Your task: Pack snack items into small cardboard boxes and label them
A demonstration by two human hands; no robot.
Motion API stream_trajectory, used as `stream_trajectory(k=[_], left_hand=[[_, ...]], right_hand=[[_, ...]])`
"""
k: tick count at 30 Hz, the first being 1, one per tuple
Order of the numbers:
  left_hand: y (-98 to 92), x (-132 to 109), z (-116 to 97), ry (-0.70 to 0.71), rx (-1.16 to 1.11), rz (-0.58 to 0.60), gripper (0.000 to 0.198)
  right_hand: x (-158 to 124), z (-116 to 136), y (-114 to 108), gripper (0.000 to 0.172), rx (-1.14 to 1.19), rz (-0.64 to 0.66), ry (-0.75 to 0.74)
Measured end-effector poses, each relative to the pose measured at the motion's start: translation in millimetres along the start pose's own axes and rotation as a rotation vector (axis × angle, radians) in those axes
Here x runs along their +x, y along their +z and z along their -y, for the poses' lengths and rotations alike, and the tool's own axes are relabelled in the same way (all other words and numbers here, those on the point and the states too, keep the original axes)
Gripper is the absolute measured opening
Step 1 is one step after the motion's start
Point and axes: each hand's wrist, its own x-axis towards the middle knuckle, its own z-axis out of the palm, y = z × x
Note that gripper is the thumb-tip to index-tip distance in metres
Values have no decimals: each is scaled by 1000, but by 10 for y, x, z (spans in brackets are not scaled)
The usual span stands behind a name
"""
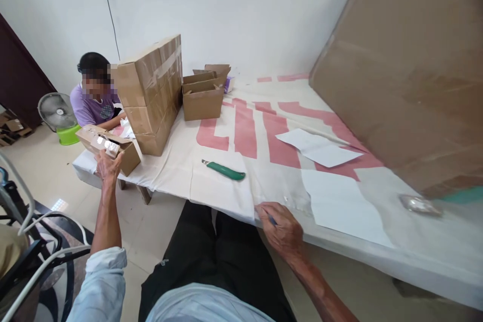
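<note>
My left hand [108, 163] reaches out to the table's left end, its fingers closed around a small clear plastic packet [107, 146]. That packet is over an open cardboard box [130, 157]. At the table's front edge rests my right hand [282, 227], curled shut around a slim blue pen [272, 220], mostly hidden by the fingers. Between my hands lies a green utility knife [225, 170] with a bit of blade showing. Two white paper sheets [345, 206] are to the right of it.
Taped cardboard boxes [153, 95] form a stack at the left, beside smaller open boxes [204, 100]. A large carton [407, 75] fills the right side, near a clear plastic bundle [419, 205]. Another person [94, 98] sits beyond the stack, by a fan [57, 111].
</note>
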Motion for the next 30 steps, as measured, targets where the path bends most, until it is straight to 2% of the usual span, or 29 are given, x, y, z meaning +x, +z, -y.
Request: stream_trajectory(k=[5,9,14,18,24,30], left_hand=[[6,77,-106,-7,78,67,58],[-1,97,-142,-22,112,81,58],[-5,141,-197,-23,125,70,47],[-10,84,-209,-12,108,39,38],[-56,-207,-195,13,40,-6,42],[20,-779,-300,83,-110,23,46]], right_hand=[[-17,-61,14,31,24,6,2],[-19,-68,1,30,39,12,10],[5,-62,4,32,53,16,36],[32,-41,5,31,60,6,50],[191,189,-35,31,134,9,89],[480,621,13,28,236,40,87]])
